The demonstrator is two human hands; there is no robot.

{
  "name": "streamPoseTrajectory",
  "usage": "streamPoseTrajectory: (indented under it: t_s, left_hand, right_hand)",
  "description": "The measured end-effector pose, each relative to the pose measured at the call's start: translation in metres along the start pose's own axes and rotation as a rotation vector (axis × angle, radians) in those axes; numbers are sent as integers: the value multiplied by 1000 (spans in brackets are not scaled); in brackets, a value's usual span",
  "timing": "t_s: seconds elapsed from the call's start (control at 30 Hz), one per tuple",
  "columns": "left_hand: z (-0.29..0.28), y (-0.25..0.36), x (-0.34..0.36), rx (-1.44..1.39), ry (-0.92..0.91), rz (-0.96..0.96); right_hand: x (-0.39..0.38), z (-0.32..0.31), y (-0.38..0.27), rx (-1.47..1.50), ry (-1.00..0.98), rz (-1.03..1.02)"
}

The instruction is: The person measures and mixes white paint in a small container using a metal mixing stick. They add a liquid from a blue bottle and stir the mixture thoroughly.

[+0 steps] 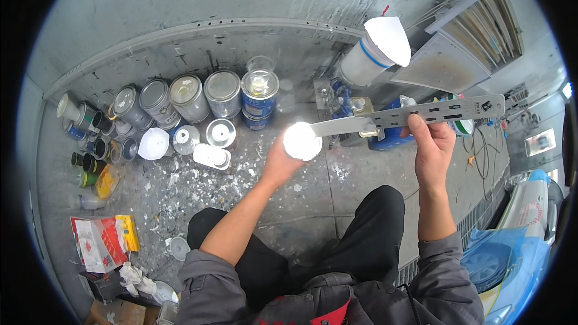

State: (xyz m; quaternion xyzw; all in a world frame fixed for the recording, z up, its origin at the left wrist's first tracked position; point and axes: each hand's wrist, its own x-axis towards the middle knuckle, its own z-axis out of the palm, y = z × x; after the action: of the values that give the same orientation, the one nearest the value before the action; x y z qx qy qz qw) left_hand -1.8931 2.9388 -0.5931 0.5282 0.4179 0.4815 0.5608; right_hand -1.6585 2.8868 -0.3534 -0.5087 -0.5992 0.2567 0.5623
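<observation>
My left hand (280,164) is wrapped round a small cup (303,142) in front of me; its top looks bright white, perhaps paint, and the glare hides the detail. A long, flat mixing stick (448,110) with slots along it is pinched between the thumb and fingers of my right hand (432,151). It lies nearly level, and its whitened left end reaches the cup's rim. Whether the tip dips inside, I cannot tell. Beyond the cup stands a blue paint can (260,103) with a clear cup (260,72) on top.
Several paint cans (187,96) line the wall at the left. Nearer are a white bowl (154,144) and a white bottle (212,156). A blue container (391,135) stands beneath the stick. Paint flecks cover the floor (241,189). A partly blue-covered car (512,253) is at the right.
</observation>
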Motion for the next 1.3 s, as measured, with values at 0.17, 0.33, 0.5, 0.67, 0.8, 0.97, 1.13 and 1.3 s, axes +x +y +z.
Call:
streamPoseTrajectory:
  t_s: [0.17,0.33,0.5,0.67,0.8,0.97,1.13,1.3]
  left_hand:
    - [-1,4,-1,37,-1,-2]
    - [0,3,1,34,-4,-21]
    - [-1,-5,2,45,-10,-18]
    - [-1,-1,1,59,-12,-37]
    - [0,-1,1,56,-7,-35]
    - [0,3,1,43,-21,-65]
    - [-1,-3,2,32,-24,-25]
    - [0,1,1,8,-31,-37]
  right_hand:
    - [2,1,-13,-9,3,-52]
    - [4,-5,-13,-46,3,-78]
    - [5,-3,-19,-61,21,-94]
    - [6,-7,-19,-49,-10,-93]
    - [5,-5,-22,-27,23,-91]
    - [5,-12,-25,-61,-2,-82]
    - [5,-8,-27,-42,16,-90]
    - [6,-7,-26,-24,16,-89]
